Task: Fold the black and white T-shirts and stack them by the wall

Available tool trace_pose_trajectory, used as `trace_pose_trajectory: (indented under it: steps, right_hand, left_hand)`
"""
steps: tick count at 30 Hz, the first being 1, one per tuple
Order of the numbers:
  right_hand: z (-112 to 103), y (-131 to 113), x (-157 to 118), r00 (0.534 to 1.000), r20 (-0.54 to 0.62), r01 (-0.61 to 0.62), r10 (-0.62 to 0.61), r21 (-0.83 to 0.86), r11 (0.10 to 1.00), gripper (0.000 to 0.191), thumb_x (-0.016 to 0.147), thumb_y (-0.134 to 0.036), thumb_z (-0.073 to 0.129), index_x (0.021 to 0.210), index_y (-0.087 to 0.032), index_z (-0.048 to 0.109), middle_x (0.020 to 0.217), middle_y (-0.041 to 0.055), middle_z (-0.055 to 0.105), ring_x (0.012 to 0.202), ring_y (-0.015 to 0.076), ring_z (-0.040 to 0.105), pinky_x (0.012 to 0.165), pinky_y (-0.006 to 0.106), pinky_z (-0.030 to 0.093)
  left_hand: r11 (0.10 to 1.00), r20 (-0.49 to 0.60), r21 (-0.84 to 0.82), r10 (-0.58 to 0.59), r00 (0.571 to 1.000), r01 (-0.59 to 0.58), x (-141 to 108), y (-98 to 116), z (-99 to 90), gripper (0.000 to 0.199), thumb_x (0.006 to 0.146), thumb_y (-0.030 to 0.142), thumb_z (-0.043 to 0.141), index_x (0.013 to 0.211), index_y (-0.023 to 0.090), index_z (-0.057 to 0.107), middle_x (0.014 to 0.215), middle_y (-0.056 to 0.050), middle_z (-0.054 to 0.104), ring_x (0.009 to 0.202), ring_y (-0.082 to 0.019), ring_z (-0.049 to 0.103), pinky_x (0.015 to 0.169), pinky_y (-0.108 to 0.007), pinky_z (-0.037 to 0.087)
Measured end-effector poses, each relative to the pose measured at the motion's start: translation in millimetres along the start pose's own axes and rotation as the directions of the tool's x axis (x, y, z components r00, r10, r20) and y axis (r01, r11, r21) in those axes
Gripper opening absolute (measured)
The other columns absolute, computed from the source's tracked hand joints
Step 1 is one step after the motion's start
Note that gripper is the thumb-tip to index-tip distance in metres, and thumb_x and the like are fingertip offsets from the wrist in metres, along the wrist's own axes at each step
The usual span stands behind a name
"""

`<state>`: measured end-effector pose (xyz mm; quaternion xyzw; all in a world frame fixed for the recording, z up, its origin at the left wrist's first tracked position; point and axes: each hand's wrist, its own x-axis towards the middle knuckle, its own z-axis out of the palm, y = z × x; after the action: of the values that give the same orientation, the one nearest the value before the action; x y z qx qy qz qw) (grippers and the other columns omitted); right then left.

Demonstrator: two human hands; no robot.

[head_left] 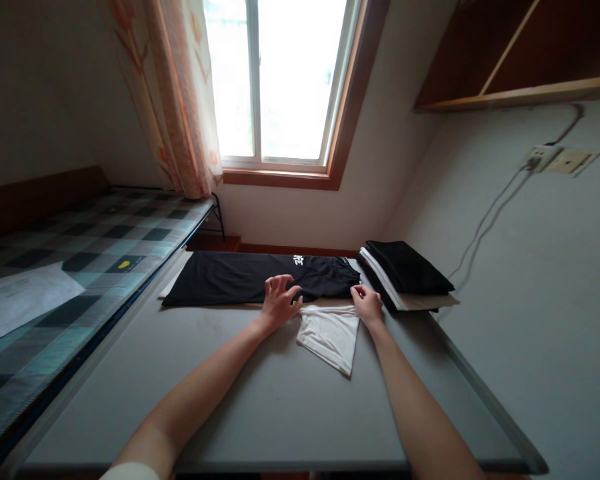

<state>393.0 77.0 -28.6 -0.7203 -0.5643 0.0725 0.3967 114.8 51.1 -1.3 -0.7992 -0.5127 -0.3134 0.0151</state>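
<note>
Black cloth: the long, dark, soft fabric piece (225, 279) with white marks lies across the flat grey table (280, 407). Its right end is just beside the neat pile of folded black and white cloth (411, 270).
Left hand: this bare hand (279, 301) is wide, with bent fingers at the near edge of the black cloth. If it drags, it could make bumps.
Right hand: this bare hand (369, 305) is narrow, its fingertips close together by the cloth's near right corner. I can't tell if they pinch any cloth. A hard pull here could make that end crooked.
White flap: the thin, creased white cloth piece (330, 335) sticks out between the hands. If pressed as it is, its creases could stay.
Pile: a bump from the right hand could tip its top piece, because the two are near.
</note>
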Motion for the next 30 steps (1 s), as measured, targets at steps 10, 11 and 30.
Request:
trace_pose_trajectory:
  steps: [10, 11, 30]
  right_hand:
    - [-3, -4, 14, 0.996, -0.064, 0.07, -0.056, 0.236, 0.969, 0.034, 0.078, -0.046, 0.048, 0.09, -0.019, 0.064, 0.074, 0.007, 0.065, 0.068, 0.0206, 0.057, 0.067, 0.031, 0.042]
    - [-4, -4, 14, 0.996, -0.071, 0.065, -0.051, 0.21, 0.975, 0.032, 0.079, -0.045, 0.049, 0.089, -0.02, 0.065, 0.075, 0.007, 0.066, 0.071, 0.021, 0.057, 0.068, 0.031, 0.042]
    - [-8, -10, 3, 0.994, 0.054, -0.086, 0.094, -0.128, 0.988, 0.021, 0.084, -0.028, 0.05, 0.094, -0.023, 0.067, 0.084, 0.0077, 0.068, 0.088, 0.0256, 0.057, 0.081, 0.038, 0.036]
  left_hand:
    - [0.975, 0.15, 0.002, 0.218, 0.964, -0.221, -1, -2, 4.4, 0.025, 0.094, 0.031, 0.05, 0.088, 0.027, 0.074, 0.093, -0.005, 0.066, 0.091, -0.02, 0.052, 0.089, -0.04, 0.031]
    - [0.974, 0.157, 0.01, 0.221, 0.963, -0.226, 0, -2, 4.1, 0.025, 0.094, 0.031, 0.05, 0.087, 0.026, 0.073, 0.093, -0.006, 0.066, 0.091, -0.019, 0.053, 0.089, -0.039, 0.031]
    - [0.957, 0.214, 0.068, 0.262, 0.941, -0.282, 1, -6, 6.2, 0.022, 0.095, 0.033, 0.051, 0.089, 0.023, 0.069, 0.095, -0.005, 0.065, 0.089, -0.019, 0.054, 0.08, -0.034, 0.036]
